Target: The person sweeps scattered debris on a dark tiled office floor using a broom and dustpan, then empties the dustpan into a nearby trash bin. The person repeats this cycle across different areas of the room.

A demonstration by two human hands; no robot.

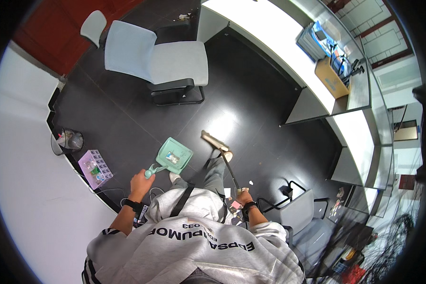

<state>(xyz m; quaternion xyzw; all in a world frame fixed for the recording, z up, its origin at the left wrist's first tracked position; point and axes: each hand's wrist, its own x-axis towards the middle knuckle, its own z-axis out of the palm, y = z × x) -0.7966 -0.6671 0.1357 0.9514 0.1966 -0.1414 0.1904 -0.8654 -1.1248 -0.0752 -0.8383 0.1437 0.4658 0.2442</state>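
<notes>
My left hand (141,184) is closed around the handle of a green dustpan (176,145). The dustpan lies on the dark tiled floor in front of my feet, with a small pale packet-like scrap (172,158) inside. In my right hand (244,198) is the dark stick of a broom (229,169), gripped near its upper end. The broom's pale head (214,140) rests at the floor just right of the dustpan, apart from it. Paper scraps (235,205) lie on the floor beside my right hand.
A grey office chair (180,59) stands ahead; another chair (298,208) is at right. By the left wall are a mesh waste bin (78,140) and a purple basket (104,173). A long white desk (270,35) with a cardboard box (331,79) curves along the right.
</notes>
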